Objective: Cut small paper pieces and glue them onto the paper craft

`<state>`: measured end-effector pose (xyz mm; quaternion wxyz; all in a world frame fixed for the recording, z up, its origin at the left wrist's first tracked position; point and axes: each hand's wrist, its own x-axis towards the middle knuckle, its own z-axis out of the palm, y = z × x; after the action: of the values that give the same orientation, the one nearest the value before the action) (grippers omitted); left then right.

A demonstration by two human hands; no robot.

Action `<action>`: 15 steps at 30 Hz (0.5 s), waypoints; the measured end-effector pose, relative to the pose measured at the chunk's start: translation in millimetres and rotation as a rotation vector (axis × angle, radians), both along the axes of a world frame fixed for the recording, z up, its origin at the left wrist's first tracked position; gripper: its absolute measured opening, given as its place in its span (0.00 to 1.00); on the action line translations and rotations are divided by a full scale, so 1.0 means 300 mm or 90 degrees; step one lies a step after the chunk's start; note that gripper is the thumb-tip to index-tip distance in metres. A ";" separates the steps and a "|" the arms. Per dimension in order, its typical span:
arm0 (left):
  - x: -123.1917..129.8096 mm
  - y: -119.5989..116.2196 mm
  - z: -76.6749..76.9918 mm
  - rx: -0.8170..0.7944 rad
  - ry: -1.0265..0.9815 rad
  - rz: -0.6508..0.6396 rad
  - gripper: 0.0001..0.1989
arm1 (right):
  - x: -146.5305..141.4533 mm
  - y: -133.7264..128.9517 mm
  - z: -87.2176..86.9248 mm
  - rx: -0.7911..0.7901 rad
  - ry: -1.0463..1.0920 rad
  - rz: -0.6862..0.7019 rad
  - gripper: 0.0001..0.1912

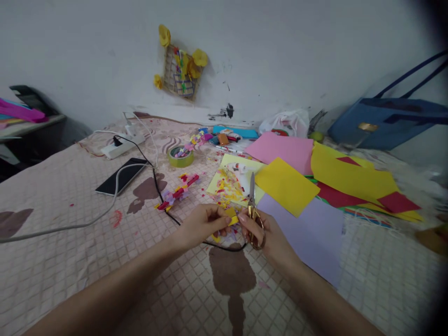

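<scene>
Between finger and thumb, my left hand [206, 223] pinches a small piece of yellow paper [231, 216]. Gold-handled scissors [251, 198] are held in my right hand [268, 233], their blades pointing away from me. The right fingertips come close to the paper's right edge; whether they touch it I cannot tell. Small yellow, pink and red paper scraps [229, 184] lie just beyond my hands, many on a pale yellow sheet [217, 179]. A white glue bottle [241, 175] rests on that sheet. To the left is a red stick with paper pieces on it [178, 192].
Yellow [287, 184], pink [283, 151] and lilac sheets [308, 233] spread to the right. A roll of tape [181, 157], a phone [122, 176] and a power strip [122, 145] lie left. A black cable [157, 184] runs under my hands. A blue bag [388, 121] stands at back right.
</scene>
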<state>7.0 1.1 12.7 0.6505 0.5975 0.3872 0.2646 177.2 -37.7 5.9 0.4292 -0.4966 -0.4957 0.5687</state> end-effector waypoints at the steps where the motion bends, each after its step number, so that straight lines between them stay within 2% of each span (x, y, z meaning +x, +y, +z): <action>1: -0.001 0.001 -0.001 -0.001 -0.001 0.002 0.14 | 0.000 0.000 -0.002 -0.004 0.004 0.002 0.17; 8: -0.001 0.004 -0.006 0.016 -0.003 -0.007 0.16 | -0.009 -0.002 0.002 -0.007 -0.006 0.015 0.18; 15: -0.003 0.003 -0.009 -0.030 -0.011 -0.001 0.15 | -0.001 -0.002 0.002 0.004 -0.026 -0.003 0.16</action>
<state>6.2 2.0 9.9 0.6680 0.5799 0.3871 0.2602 176.7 -38.4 6.6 0.4216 -0.5079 -0.5054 0.5557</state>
